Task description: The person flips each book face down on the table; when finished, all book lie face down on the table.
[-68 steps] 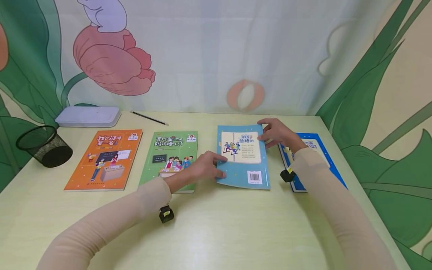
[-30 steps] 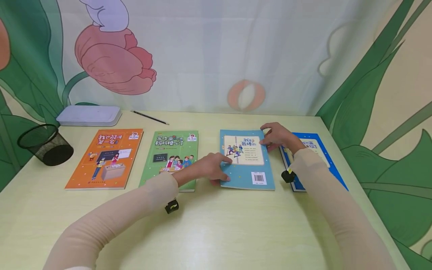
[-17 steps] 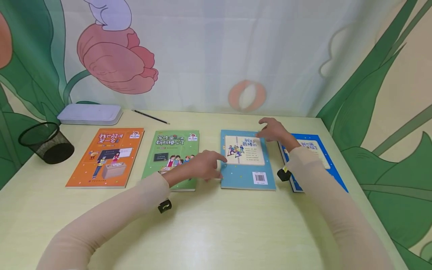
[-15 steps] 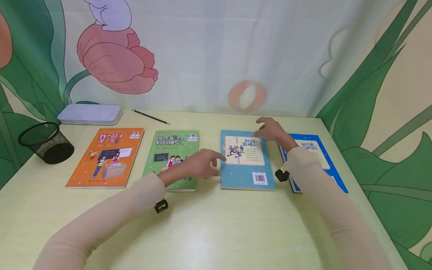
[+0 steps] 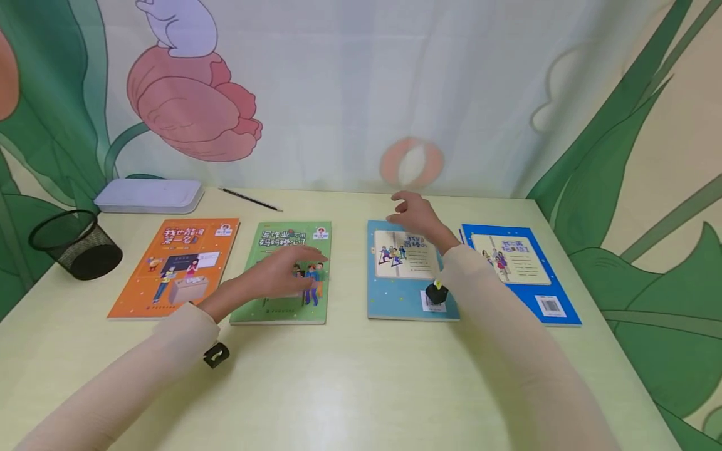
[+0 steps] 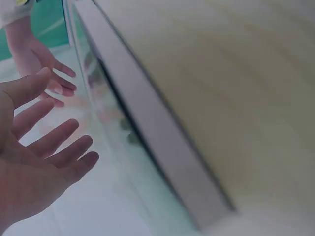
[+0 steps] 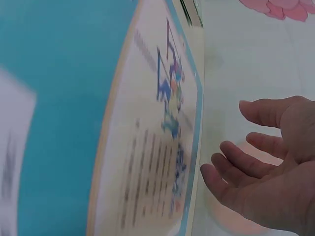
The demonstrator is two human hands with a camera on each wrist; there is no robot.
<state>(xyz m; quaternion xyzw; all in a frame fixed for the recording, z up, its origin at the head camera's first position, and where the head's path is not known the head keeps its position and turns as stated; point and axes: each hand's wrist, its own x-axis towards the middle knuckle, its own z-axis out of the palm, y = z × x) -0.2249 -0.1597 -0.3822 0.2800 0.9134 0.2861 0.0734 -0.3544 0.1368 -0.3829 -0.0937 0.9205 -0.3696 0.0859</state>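
Above the green book hovers my left hand, its fingers spread and relaxed with nothing in them. In the left wrist view the same hand is apart from the book's edge. My right hand is over the top of the light blue book, which lies back cover up. The right wrist view shows this hand with loosely bent fingers, holding nothing, beside the light blue book. To the right lies a dark blue book, also back cover up. An orange book lies at the left.
A black mesh basket lies tilted at the table's left side. Behind the books are a pale pencil case and a pencil. A patterned curtain hangs at the table's back edge.
Both hands have let go of the light blue book and moved left, the left one over the green book. The light blue book had shifted slightly right and flat before that.
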